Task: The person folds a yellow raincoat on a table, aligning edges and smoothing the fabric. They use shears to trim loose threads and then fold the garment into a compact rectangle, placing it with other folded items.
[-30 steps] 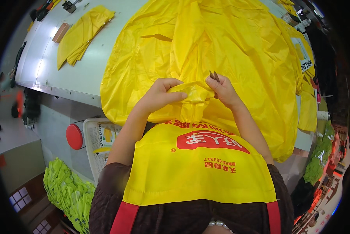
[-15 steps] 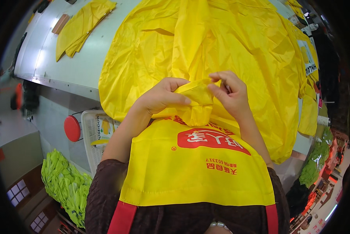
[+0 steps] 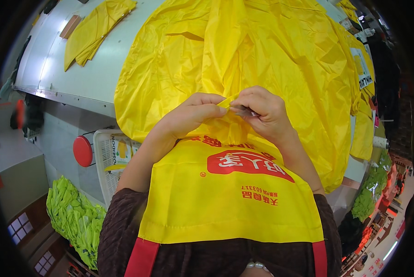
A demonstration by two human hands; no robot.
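Note:
A large yellow garment point(image 3: 170, 69) of thin, shiny, wrinkled cloth, like a raincoat, spreads over the table. Its near edge is lifted between my hands in front of my apron point(image 3: 207, 207). My left hand point(image 3: 193, 113) pinches the cloth between thumb and fingers. Close against it, my right hand point(image 3: 264, 113) is closed, fingertips at the same raised edge. Out of the right hand's fingers pokes a small grey metal tool point(image 3: 244, 111), possibly thread snips; most of it is hidden by the fingers.
Folded yellow pieces point(image 3: 98, 30) lie at the table's far left beside a brown block point(image 3: 70, 27). Below the table's left edge are a red round stool point(image 3: 82, 151), a white basket point(image 3: 100, 173) and a light-green cloth heap point(image 3: 73, 212). A thread spool point(image 3: 380, 142) stands at right.
My right hand has come left and closed in at the cloth edge, beside my left fingertips. The metal tool now shows between its fingers. My left hand keeps its pinch.

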